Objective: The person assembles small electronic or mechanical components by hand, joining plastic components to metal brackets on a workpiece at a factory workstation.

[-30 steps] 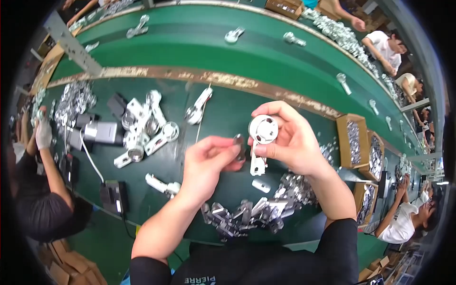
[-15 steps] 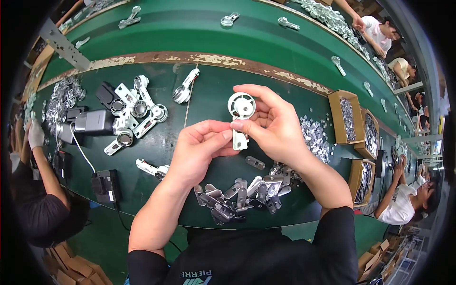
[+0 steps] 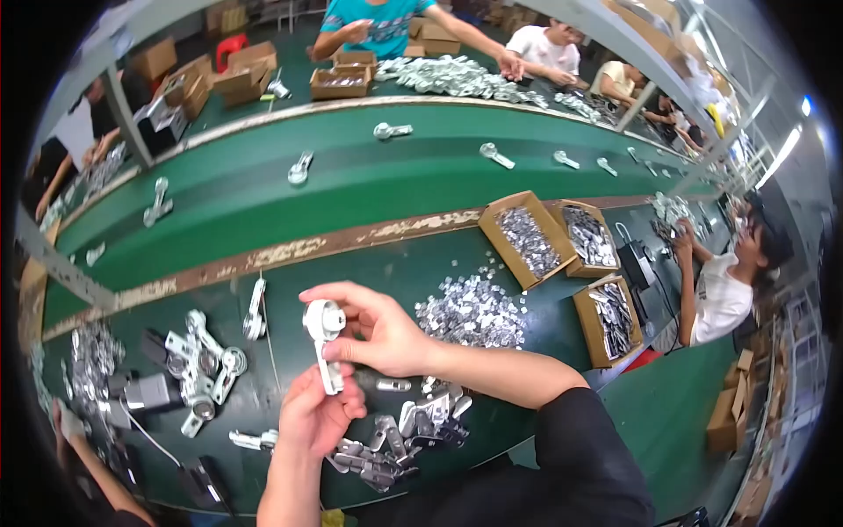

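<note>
A small white handheld fan body (image 3: pixel 322 327), with a round head and a narrow handle, is held upright over the green table. My right hand (image 3: pixel 386 334) grips it from the right, thumb and fingers about the neck and head. Curled round the lower end of its handle are the fingers of my left hand (image 3: pixel 309 413). Below my right wrist lies a single oval grey cover (image 3: pixel 392 385). Closer to me is a heap of grey and silver covers (image 3: pixel 378 457). Another white fan body (image 3: pixel 255 312) rests to the left of my hands.
Small shiny metal pieces (image 3: pixel 474 312) are heaped beyond my right forearm. Cardboard boxes of parts (image 3: pixel 527 241) stand at the right. More fan bodies (image 3: pixel 200 364) lie left, by a black device (image 3: pixel 151 392). A green conveyor (image 3: pixel 421 171) carries scattered fan bodies; co-workers sit around.
My view has swung up and to the right, bringing in people across the conveyor. The fan body has turned in my hands, its head now sideways; my left hand has shifted down the handle.
</note>
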A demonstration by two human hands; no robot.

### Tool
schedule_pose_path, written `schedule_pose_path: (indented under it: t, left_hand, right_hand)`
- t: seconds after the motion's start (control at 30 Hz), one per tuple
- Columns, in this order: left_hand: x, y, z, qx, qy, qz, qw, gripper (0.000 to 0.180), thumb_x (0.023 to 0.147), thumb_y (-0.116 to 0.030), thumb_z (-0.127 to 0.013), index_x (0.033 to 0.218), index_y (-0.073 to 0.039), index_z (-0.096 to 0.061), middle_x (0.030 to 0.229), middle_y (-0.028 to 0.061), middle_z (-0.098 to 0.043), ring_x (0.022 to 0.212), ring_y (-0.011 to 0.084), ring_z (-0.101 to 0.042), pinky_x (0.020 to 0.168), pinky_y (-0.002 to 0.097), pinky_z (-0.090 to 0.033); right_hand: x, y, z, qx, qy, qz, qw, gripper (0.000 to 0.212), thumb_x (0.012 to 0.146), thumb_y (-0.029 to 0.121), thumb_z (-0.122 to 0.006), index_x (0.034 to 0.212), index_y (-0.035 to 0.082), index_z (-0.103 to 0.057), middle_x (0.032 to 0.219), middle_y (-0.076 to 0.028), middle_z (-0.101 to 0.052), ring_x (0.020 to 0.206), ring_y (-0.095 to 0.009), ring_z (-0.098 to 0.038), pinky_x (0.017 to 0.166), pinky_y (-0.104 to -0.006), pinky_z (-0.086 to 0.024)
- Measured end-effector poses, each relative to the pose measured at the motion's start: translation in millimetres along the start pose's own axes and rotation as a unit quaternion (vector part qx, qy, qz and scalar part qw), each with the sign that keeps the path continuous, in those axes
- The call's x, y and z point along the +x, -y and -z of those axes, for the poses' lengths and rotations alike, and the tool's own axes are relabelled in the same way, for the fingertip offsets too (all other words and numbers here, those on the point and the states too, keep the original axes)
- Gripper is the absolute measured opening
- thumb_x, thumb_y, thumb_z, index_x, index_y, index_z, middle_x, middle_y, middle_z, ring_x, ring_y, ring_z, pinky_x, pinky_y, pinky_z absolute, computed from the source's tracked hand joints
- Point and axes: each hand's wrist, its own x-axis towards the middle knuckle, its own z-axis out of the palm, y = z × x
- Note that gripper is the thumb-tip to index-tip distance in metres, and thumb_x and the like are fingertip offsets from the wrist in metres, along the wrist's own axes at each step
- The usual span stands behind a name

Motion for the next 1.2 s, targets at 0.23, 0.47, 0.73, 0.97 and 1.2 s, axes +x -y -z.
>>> schedule_pose_path:
  t: [0.23, 0.47, 0.73, 0.97, 1.2]
  left_hand:
    - [1.0, 26.8, -17.1, 0.448, -0.167, -0.268, 0.836, 0.011, 0.092, -0.002, -0.064, 0.095, -0.001, -0.054, 0.09, 0.0053, -0.063, 0.08, 0.0065, -0.059, 0.073, 0.021, -0.048]
    - [24.4, 0.8, -33.8, 0.76, -0.072, -0.142, 0.63, 0.051, 0.076, -0.003, -0.076, 0.122, -0.003, -0.056, 0.118, 0.0138, -0.059, 0.094, 0.0254, -0.061, 0.08, 0.0336, -0.052]
    - [22.8, 33.1, -20.0, 0.863, 0.019, -0.188, 0.469, 0.033, 0.073, -0.009, -0.075, 0.103, -0.005, -0.066, 0.102, 0.0072, -0.06, 0.087, 0.0265, -0.059, 0.076, 0.0377, -0.051]
    - [15.2, 31.1, -19.5, 0.868, -0.043, -0.106, 0.484, 0.025, 0.073, -0.003, -0.071, 0.096, -0.007, -0.062, 0.088, 0.01, -0.058, 0.082, 0.0306, -0.06, 0.074, 0.0403, -0.05]
    - [19.4, 35.0, -23.8, 0.844, -0.129, -0.148, 0.499, 0.041, 0.074, -0.018, -0.08, 0.104, -0.005, -0.055, 0.094, 0.0108, -0.056, 0.076, 0.031, -0.063, 0.06, 0.0399, -0.052]
  right_hand:
    - [-20.3, -1.9, -5.7, -0.011, -0.077, -0.041, 0.996, 0.04, 0.086, -0.006, -0.065, 0.121, 0.004, -0.048, 0.101, -0.002, -0.052, 0.095, -0.01, -0.059, 0.078, -0.0251, -0.052]
    - [64.3, 21.0, 149.9, -0.584, -0.261, 0.11, 0.761, 0.036, 0.081, 0.008, -0.072, 0.112, 0.006, -0.053, 0.089, -0.02, -0.064, 0.083, -0.03, -0.067, 0.071, -0.0366, -0.053]
    - [116.9, -11.6, 247.0, -0.756, -0.277, 0.008, 0.593, 0.048, 0.081, 0.017, -0.073, 0.125, 0.009, -0.056, 0.104, -0.022, -0.065, 0.091, -0.038, -0.065, 0.082, -0.0449, -0.053]
    - [-32.4, 35.5, 98.4, -0.541, 0.037, 0.002, 0.84, 0.008, 0.074, 0.001, -0.074, 0.08, 0.004, -0.068, 0.079, -0.007, -0.063, 0.072, -0.02, -0.063, 0.063, -0.0322, -0.051]
    - [-85.0, 24.8, 74.9, -0.596, 0.083, 0.029, 0.798, 0.016, 0.069, 0.001, -0.073, 0.084, 0.006, -0.071, 0.08, -0.005, -0.057, 0.077, -0.023, -0.06, 0.066, -0.0351, -0.05]
